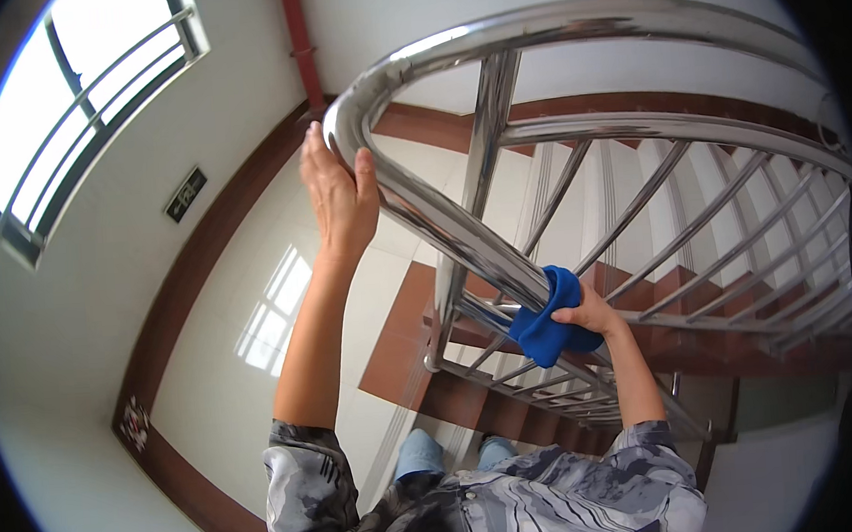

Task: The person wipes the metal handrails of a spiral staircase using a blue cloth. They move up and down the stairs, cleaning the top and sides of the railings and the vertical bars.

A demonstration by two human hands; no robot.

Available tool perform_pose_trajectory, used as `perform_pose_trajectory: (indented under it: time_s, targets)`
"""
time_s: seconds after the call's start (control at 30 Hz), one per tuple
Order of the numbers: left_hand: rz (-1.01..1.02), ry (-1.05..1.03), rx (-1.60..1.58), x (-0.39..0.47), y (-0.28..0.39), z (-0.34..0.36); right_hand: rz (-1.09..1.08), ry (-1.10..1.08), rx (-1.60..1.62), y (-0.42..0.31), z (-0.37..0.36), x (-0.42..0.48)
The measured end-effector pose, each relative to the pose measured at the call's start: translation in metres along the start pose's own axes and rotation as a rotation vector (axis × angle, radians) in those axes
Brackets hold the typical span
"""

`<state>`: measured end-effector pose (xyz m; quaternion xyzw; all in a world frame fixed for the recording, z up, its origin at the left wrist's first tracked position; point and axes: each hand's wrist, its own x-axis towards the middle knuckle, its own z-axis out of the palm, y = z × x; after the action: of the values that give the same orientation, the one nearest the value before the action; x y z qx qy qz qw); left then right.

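Observation:
A polished metal stair handrail (460, 227) slopes down toward me from a rounded bend at the landing. My left hand (341, 187) rests against the outer side of that bend, thumb on top and fingers extended along it. Lower on the same rail, my right hand (586, 311) grips a blue cloth (547, 328) wrapped around the tube. The cloth hides the rail beneath it and part of my right fingers.
Metal balusters (635, 213) stand under the rail, beside light stair treads (611, 181) with brown edging. At left are a tiled landing (252, 298), a window with bars (87, 104) and a wall sign (185, 194). A red pipe (301, 47) runs down the corner.

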<state>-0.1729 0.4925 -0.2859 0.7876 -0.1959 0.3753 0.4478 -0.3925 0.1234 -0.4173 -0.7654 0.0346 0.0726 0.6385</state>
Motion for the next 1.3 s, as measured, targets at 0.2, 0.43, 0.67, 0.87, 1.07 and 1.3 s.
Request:
perform_pose_trajectory:
  time_s: [0.2, 0.43, 0.67, 0.87, 1.07, 1.3]
  targets:
    - [0.024, -0.232, -0.084, 0.035, -0.022, -0.024, -0.154, 0.411, -0.609, -0.037, 0.063, -0.006]
    - [-0.057, -0.394, -0.347, 0.057, -0.040, -0.056, -0.351, 0.513, -0.826, -0.169, 0.166, 0.088]
    - [-0.229, -0.291, -0.564, 0.087, -0.066, -0.056, -0.319, 0.510, -0.780, -0.282, 0.235, 0.185]
    - [-0.170, -0.315, -0.604, 0.177, -0.073, -0.021, -0.028, 0.293, -0.619, -0.317, 0.224, 0.201]
    - [0.076, -0.645, -0.385, 0.268, -0.041, 0.043, 0.050, 0.125, -0.461, -0.312, 0.215, 0.224]
    - [0.080, -1.026, -0.514, 0.319, 0.016, 0.109, 0.075, -0.019, -0.185, -0.291, 0.195, 0.249]
